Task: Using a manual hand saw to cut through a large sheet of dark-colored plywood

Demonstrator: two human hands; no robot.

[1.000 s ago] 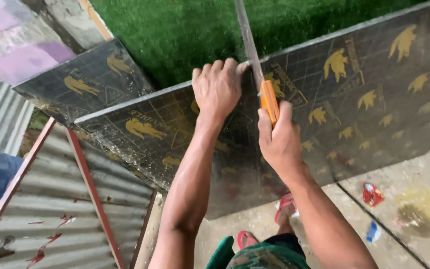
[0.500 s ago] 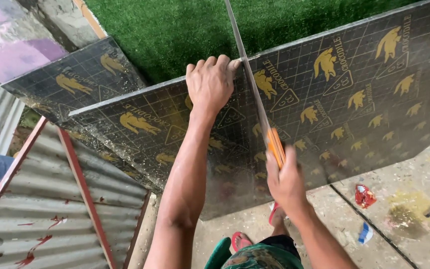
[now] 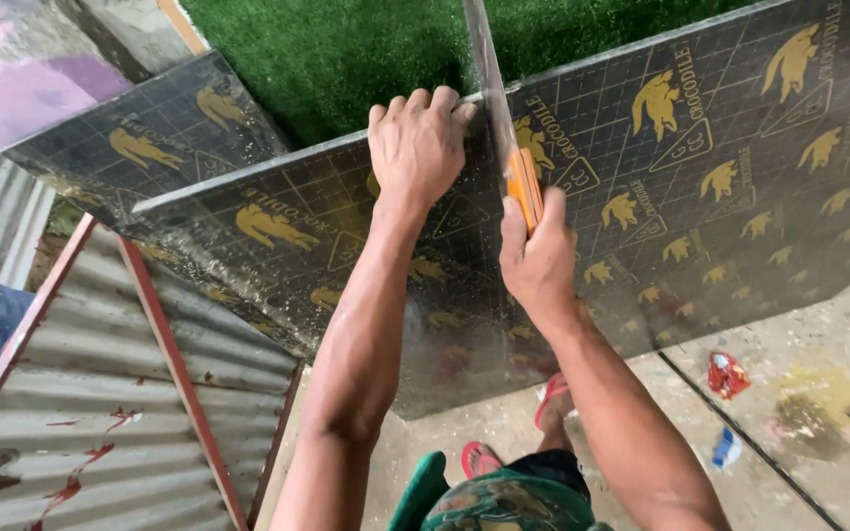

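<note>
Fingers [image 3: 415, 106] of the left hand [image 3: 417, 147] curl over the top edge of the dark film-faced plywood sheet [image 3: 720, 216], clamped on it, thumb side toward the blade. Right hand [image 3: 540, 258] is wrapped shut around the orange handle [image 3: 523, 187] of a handsaw; all fingers closed, none free.

Largest first. Plywood sheet: stands on edge, tilted, spanning most of the view from centre left to the right margin, printed with yellow animal figures and a grid. A second sheet [image 3: 150, 138] of the same kind lies behind it to the left. Green artificial turf [image 3: 346, 49] beyond the top edge. Corrugated metal panel with red frame [image 3: 100, 393] at lower left. Concrete floor [image 3: 819, 354] at lower right, with a red wrapper [image 3: 727, 374] and a small blue scrap [image 3: 727, 447]. Red sandals [image 3: 479, 457] show below the sheet.

Saw blade [image 3: 484, 69]: crosses the top edge just right of the left hand and runs up out of view.

Progress, as judged: the blade sits at the top edge and no long kerf shows below it, so the cut looks barely begun; nearly the full height of the sheet remains.

Room: left fingertips are just beside the blade, a tight margin. Turf side is open for the stroke. The sheet's lower edge is hidden.
</note>
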